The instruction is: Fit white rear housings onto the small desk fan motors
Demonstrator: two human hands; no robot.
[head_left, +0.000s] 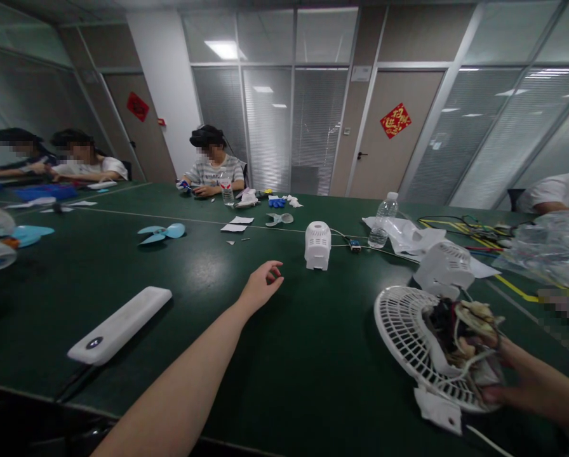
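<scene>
My left hand (260, 284) hovers over the table with its fingers loosely curled and apart, nothing in them. A little beyond it stands a white slotted plastic housing (317, 244), which it does not touch. My right hand (520, 374), partly blurred, grips a white fan grille (399, 324) by the motor and wiring side. Dark and cream-coloured motor parts (465, 324) and loose white wires show on that grille. Behind it lies a second white slotted housing (444, 266), tilted.
A white power bank (122, 324) with a dark cable lies left on the green table. Blue fan blades (160, 233), a grey fan blade (279, 219), a small blue circuit board (354, 244) and a water bottle (383, 219) stand farther back. Several people sit around.
</scene>
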